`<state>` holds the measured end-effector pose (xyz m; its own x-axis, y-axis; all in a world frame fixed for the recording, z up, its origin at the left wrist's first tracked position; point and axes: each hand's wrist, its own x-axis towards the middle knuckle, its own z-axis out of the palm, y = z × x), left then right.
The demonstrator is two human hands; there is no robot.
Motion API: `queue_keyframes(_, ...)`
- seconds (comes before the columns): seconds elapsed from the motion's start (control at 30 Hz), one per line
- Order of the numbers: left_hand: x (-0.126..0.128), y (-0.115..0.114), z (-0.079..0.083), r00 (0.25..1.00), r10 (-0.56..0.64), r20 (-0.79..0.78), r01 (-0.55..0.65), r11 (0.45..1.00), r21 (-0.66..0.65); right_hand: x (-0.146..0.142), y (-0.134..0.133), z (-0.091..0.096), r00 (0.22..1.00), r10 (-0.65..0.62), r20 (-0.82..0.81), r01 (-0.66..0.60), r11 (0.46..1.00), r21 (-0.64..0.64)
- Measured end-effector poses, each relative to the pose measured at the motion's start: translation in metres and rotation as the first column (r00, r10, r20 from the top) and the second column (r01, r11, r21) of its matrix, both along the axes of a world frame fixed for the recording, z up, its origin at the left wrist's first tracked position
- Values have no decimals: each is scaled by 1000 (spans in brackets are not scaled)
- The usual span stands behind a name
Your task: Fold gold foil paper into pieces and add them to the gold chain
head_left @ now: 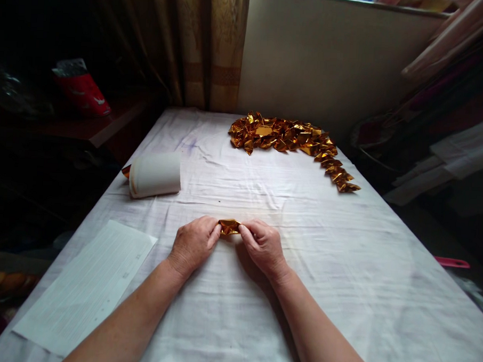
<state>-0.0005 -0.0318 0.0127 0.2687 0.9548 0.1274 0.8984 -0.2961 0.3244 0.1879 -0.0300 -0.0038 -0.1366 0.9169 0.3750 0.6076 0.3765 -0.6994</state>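
Note:
A small folded piece of shiny gold foil paper (229, 226) is stretched between my two hands, just above the cloth at the middle of the table. My left hand (194, 242) pinches its left end between thumb and fingers. At the other end, my right hand (263, 243) grips it the same way, fingers curled in. Toward the back right lies a chain of folded gold foil pieces (283, 134), bunched at its left and trailing off to the right in a tail.
A white cylinder (156, 174) lies on its side at the left, with gold foil at its far end. Nearer me is a printed paper sheet (87, 289). The white cloth (340, 292) covers the table. A red container (83, 91) stands on a dark side surface.

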Motion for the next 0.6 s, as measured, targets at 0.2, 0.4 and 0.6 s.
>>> queue_keyframes(0.2, 1, 0, 2, 1000, 13, -19, -12, 1000, 27, 1, 0, -1, 995, -84, 45, 84, 996, -1)
queue_keyframes(0.4, 0, -1, -3, 999, 17, -32, -14, 996, 89, 2, -4, 2, 991, -80, 104, 75, 996, 56)
queue_keyframes(0.6, 2, -2, -6, 999, 29, -39, -25, 995, 102, 5, -5, 2, 988, -72, 140, 68, 997, 32)
